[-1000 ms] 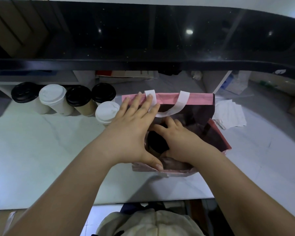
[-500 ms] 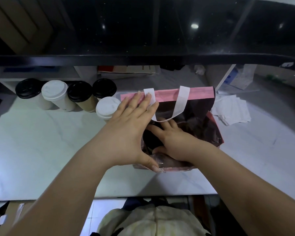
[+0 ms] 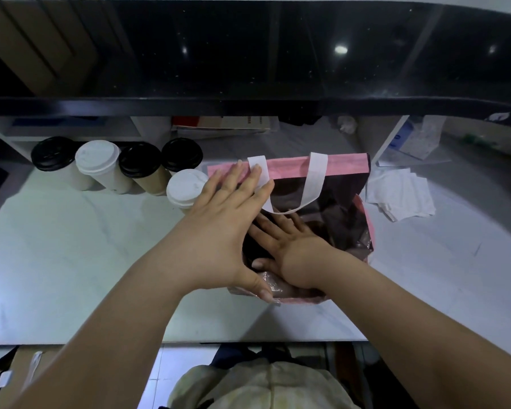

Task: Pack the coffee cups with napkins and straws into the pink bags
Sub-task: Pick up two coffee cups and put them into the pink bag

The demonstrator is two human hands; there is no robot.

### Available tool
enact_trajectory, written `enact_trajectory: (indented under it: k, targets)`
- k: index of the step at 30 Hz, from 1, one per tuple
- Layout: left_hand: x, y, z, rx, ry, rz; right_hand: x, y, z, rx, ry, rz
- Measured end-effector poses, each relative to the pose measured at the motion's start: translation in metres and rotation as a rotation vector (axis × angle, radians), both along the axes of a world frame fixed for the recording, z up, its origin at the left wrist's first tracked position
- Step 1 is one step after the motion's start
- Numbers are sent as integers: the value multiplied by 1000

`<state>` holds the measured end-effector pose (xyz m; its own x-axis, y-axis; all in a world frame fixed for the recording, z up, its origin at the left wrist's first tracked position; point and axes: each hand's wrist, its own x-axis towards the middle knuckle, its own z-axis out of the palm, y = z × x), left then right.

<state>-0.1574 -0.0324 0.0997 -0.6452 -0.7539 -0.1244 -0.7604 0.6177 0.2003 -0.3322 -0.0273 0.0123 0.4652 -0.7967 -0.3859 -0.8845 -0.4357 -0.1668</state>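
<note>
The left hand (image 3: 219, 225) presses flat, fingers straight, against the left wall of the pink bag (image 3: 345, 165); the right hand (image 3: 295, 246) lies inside it, fingers spread straight; lidded coffee cups (image 3: 139, 169) stand left of the bag

The pink bag (image 3: 345, 163) has a pink top band, white handles (image 3: 315, 184) and a dark, glossy inside. At ten o'clock the coffee cups (image 3: 148, 181) show three black lids and two white (one body kraft brown). The napkins (image 3: 398, 196) at three o'clock are white. The bench (image 3: 71, 246) is white, faintly grey-veined.
</note>
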Motion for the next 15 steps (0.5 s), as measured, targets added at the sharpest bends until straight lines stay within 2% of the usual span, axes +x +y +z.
enact_trajectory:
  k: [7,11,15]
  targets:
    - [4,-2,-5,-14,-11,26,5,1,-6,66,-14,-26]
    - [6,-7,-3,19,50,33,2,-6,13,152,-20,-54]
    - [10,-15,1,-26,168,93,-14,-6,55,49,-137,-76]
